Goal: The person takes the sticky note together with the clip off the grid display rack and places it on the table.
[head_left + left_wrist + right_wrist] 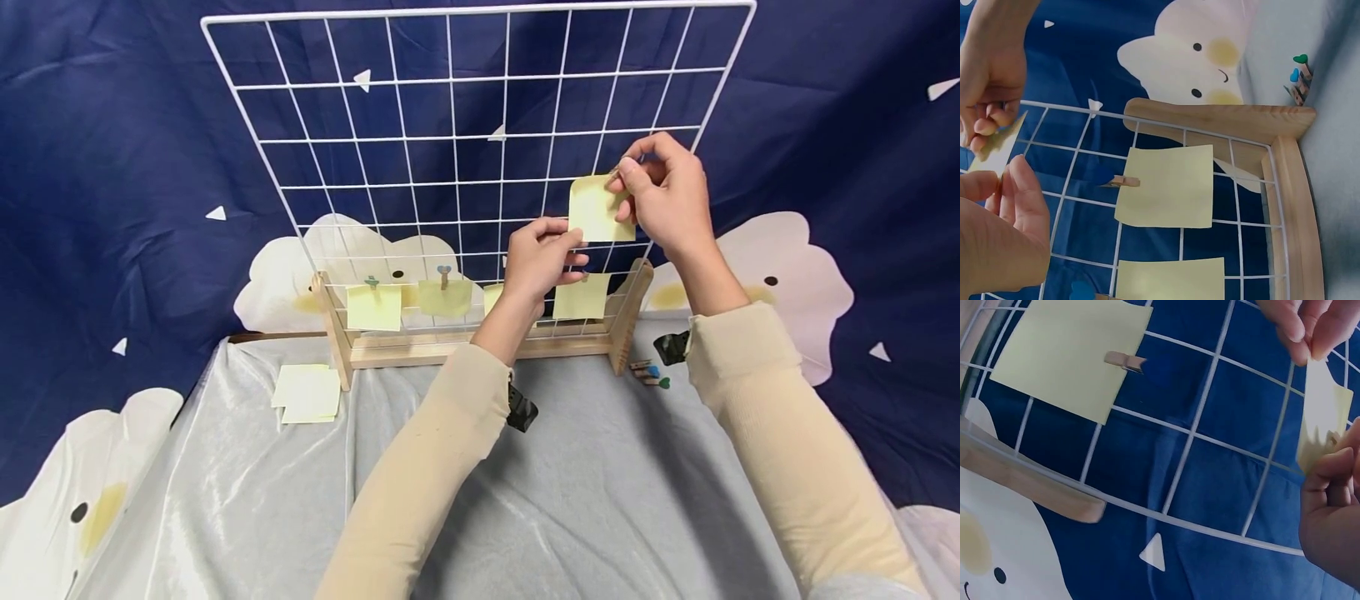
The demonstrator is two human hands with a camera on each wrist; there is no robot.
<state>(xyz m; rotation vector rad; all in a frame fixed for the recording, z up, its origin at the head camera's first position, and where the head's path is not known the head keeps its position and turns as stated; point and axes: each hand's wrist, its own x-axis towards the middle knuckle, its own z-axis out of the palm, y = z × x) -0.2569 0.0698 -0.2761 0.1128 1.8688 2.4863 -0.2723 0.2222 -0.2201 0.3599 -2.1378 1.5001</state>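
Observation:
A yellow sticky note (596, 208) is held up against the white wire grid (480, 137), right of its middle. At the note's lower left corner my left hand (538, 260) pinches it between thumb and finger. My right hand (667, 192) pinches a small wooden clothespin (614, 174) at the note's upper right edge. Most of that clothespin is hidden by the fingers. Below, a row of notes hangs on the grid, among them a right-hand note (1166, 187) with its clothespin (1125, 181) and a note (445, 298) under a blue-topped clothespin (444, 277).
The grid stands in a wooden base (405, 354) on a grey cloth (247, 500). Loose sticky notes (309, 392) lie at the left. Several small clothespins (649, 374) lie by the right foot of the base. Behind hangs a dark blue curtain (112, 125).

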